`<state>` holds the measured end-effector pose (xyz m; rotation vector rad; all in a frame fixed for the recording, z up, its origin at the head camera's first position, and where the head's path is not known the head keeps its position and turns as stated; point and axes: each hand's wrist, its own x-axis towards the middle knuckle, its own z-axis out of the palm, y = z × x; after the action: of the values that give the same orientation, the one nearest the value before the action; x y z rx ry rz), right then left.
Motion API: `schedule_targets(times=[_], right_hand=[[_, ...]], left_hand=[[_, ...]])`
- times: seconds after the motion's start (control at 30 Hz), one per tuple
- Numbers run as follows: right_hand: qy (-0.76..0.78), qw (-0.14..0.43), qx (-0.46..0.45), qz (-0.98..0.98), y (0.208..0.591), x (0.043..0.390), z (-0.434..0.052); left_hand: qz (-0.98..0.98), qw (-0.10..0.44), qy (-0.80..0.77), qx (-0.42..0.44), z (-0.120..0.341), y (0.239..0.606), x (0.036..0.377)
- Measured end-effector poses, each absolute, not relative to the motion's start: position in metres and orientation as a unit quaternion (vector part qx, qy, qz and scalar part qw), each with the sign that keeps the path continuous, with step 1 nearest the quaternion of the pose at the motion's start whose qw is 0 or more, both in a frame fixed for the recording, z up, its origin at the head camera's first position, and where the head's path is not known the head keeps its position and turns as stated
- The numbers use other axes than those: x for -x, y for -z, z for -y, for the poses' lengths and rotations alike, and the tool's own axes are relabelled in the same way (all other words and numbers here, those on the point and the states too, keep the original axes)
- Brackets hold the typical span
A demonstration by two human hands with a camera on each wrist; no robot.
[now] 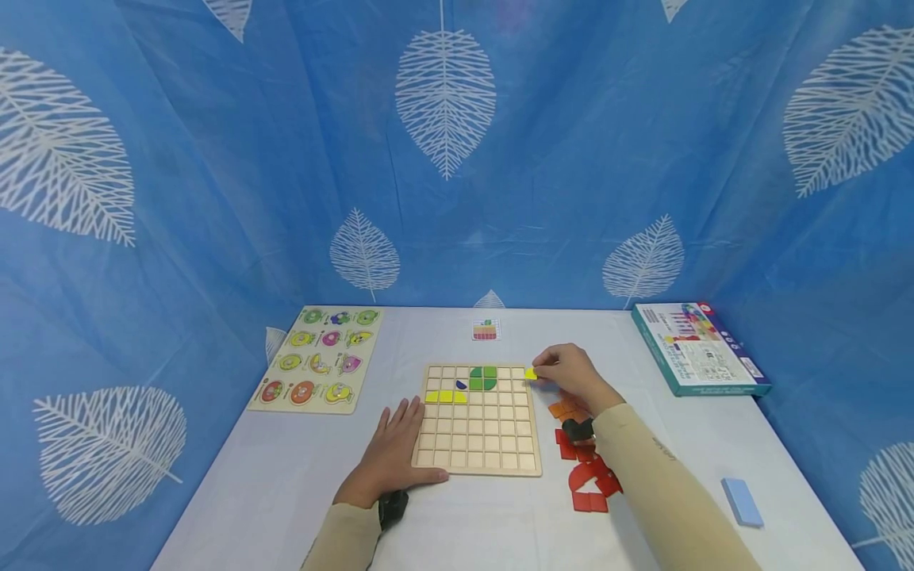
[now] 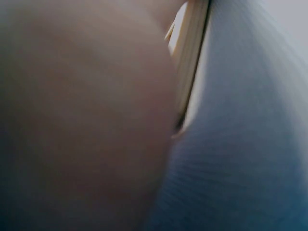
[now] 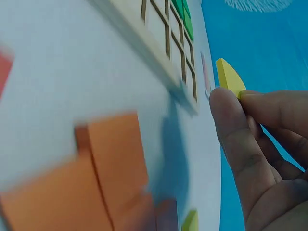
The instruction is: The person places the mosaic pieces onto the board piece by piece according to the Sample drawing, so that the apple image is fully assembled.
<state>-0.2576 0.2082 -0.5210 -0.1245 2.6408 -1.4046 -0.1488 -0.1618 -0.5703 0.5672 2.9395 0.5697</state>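
Yellow tile (image 1: 531, 373) (pinched by the right hand (image 1: 574, 374)) hangs near the board (image 1: 474, 442).

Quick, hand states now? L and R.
Left hand: open, fingers straight, at the near left corner of the wooden grid board.
Right hand: closed, pinching a yellow piece.

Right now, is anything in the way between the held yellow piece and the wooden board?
Nothing visible is. The right hand pinches the yellow piece by the far right corner of the wooden board, and the orange pieces and red pieces lie nearer the person, not in between.
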Motion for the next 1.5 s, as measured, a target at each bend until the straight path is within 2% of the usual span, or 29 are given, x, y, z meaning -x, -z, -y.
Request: schedule_targets(times=[0.2, 0.5, 0.7, 0.9, 1.2, 1.5], right_hand=[[0.459, 0.073, 0.071, -0.883, 0.524, 0.259, -0.187], [0.5, 0.102, 0.097, -0.855, 0.524, 0.253, -0.154], [0.448, 0.09, 0.142, -0.878, 0.531, 0.252, -0.136], [0.446, 0.108, 0.157, -0.874, 0.532, 0.249, -0.117], [0.387, 0.075, 0.164, -0.904, 0.538, 0.25, -0.106], [0.378, 0.079, 0.166, -0.907, 0.538, 0.247, -0.106]], left_hand=[[-0.963, 0.046, -0.187, -0.189, 0.162, 0.57, 0.149], [-0.962, 0.049, -0.191, -0.186, 0.161, 0.57, 0.149], [-0.962, 0.052, -0.192, -0.186, 0.161, 0.569, 0.148], [-0.963, 0.055, -0.192, -0.182, 0.162, 0.568, 0.148], [-0.963, 0.051, -0.191, -0.183, 0.162, 0.57, 0.148], [-0.963, 0.052, -0.186, -0.188, 0.162, 0.57, 0.149]])
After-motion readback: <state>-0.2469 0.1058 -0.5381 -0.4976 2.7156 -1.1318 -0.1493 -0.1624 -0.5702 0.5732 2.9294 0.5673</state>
